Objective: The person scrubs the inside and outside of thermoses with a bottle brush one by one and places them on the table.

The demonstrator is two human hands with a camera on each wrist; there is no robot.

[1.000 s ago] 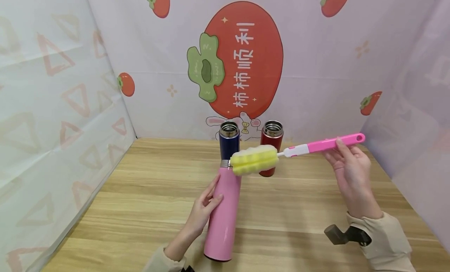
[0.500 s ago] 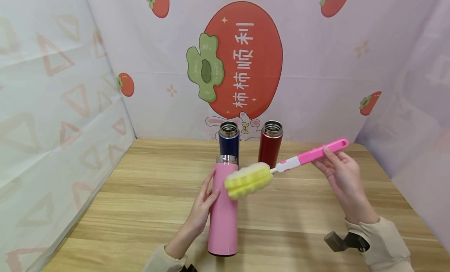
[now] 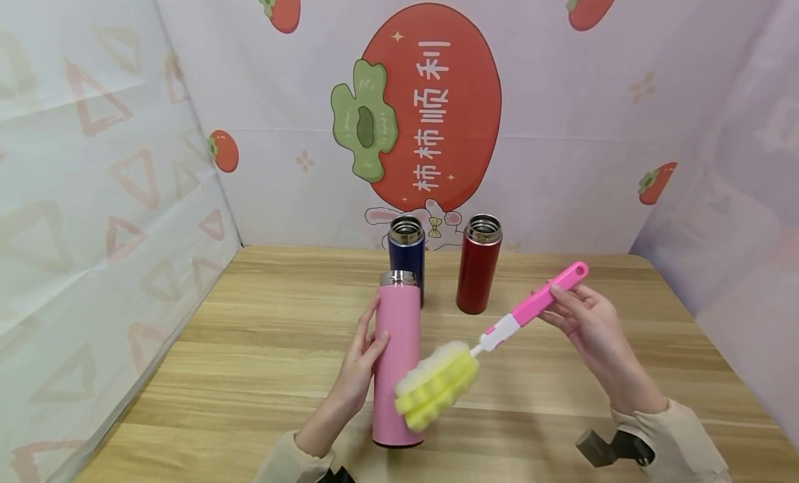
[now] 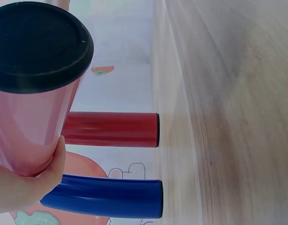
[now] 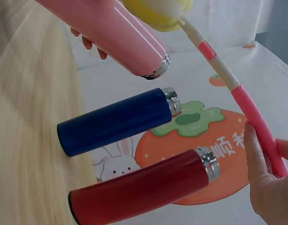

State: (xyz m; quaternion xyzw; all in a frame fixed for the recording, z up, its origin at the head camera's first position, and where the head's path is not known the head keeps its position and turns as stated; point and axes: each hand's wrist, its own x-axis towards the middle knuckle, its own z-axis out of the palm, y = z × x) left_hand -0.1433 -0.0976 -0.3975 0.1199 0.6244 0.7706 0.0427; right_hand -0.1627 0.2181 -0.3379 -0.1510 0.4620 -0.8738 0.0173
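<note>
My left hand [image 3: 358, 365] holds a pink vacuum flask [image 3: 398, 351] by its side, thumb towards me. Its black base [image 4: 38, 47] shows in the left wrist view, lifted off the table. The steel neck points away and up. In my right hand [image 3: 593, 327] the pink handle [image 3: 543, 302] of a sponge bottle brush is pinched between thumb and fingers. The yellow and white sponge head [image 3: 437, 386] hangs low, overlapping the flask's lower right side in the head view; whether they touch I cannot tell.
A blue flask [image 5: 118, 123] and a red flask [image 3: 479, 268] stand upright without lids at the back of the wooden table [image 3: 262, 344]. The blue one is partly hidden behind the pink flask. Printed cloth [image 3: 549, 108] walls the back and sides.
The brush has swung steeper, its sponge head dropping from near the flask's neck towards its base. My right hand has shifted left and slightly down. The pink flask has straightened a little.
</note>
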